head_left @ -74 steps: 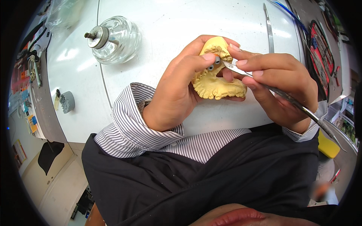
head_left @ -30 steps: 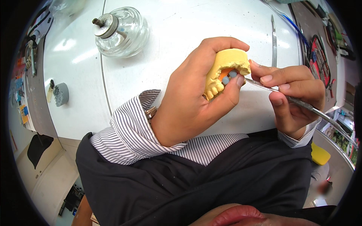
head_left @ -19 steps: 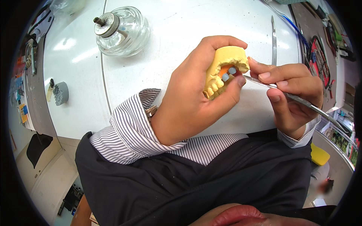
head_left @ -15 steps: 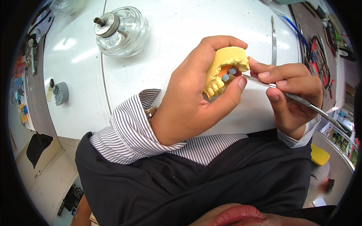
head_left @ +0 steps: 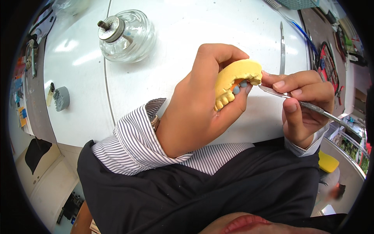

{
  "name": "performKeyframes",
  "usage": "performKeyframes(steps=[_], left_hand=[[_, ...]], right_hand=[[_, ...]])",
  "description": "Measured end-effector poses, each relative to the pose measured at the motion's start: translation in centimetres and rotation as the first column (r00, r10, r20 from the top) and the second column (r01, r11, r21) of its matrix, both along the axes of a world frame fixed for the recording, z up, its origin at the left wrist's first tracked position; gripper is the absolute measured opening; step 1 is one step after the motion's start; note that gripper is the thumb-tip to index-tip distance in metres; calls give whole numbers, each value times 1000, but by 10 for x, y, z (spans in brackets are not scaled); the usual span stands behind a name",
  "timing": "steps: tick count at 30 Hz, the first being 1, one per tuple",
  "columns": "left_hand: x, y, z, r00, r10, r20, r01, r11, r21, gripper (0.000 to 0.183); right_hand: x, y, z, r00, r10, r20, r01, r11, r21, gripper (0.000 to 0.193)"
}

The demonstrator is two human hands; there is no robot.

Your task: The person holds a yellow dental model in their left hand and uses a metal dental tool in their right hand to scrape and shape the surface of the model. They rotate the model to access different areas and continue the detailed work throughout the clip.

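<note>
My left hand (head_left: 202, 101) is closed round a yellow plaster dental model (head_left: 238, 74), a curved arch whose teeth face down toward my thumb. Two small grey-blue wax teeth (head_left: 236, 89) sit in the arch, with an orange patch beside them; the thumb covers part of the inner side. My right hand (head_left: 307, 101) pinches a metal wax carver (head_left: 307, 104) between thumb and fingers. Its flat blade points left and lies close to the model's right end; whether it touches, I cannot tell. The right fingertips are near that same end.
A glass spirit lamp (head_left: 126, 37) with an unlit wick stands at the upper left. A grey dental cast (head_left: 61, 98) is at the left edge. A scalpel handle (head_left: 282, 50) and a blue-handled brush (head_left: 298, 21) lie at the upper right, near a red-edged tool case (head_left: 328, 64).
The left hand has tilted the model, so more of its smooth outer wall shows and less of the inside. Both hands sit slightly lower in the picture, as does the whole table.
</note>
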State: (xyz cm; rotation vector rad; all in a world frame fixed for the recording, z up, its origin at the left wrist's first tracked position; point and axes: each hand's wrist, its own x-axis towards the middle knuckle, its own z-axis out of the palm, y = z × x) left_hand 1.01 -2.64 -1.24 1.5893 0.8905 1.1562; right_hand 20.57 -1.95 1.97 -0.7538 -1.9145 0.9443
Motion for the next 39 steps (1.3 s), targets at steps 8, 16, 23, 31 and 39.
performKeyframes(steps=[8, 16, 23, 31, 39], left_hand=[[-2, 1, 4, 998, -2, -66, 5, 999, 52, 40], [0, 4, 7, 997, -14, -78, 17, 999, 48, 41], [1, 2, 7, 998, -51, -32, 48, 994, -96, 34], [3, 4, 10, 918, -141, 370, 317, 820, -476, 39], [3, 12, 17, 748, 24, 663, 582, 457, -673, 44]], right_hand=[[1, -2, 1, 999, -44, -21, 43, 998, -37, 17], [3, -2, 2, 997, -69, -33, 68, 997, -44, 19], [2, -2, 4, 997, -64, -43, 62, 997, -46, 16], [3, 3, 0, 999, -41, -22, 41, 999, -4, 15], [9, 3, 2, 1000, -23, 10, 23, 1000, 3, 14]])
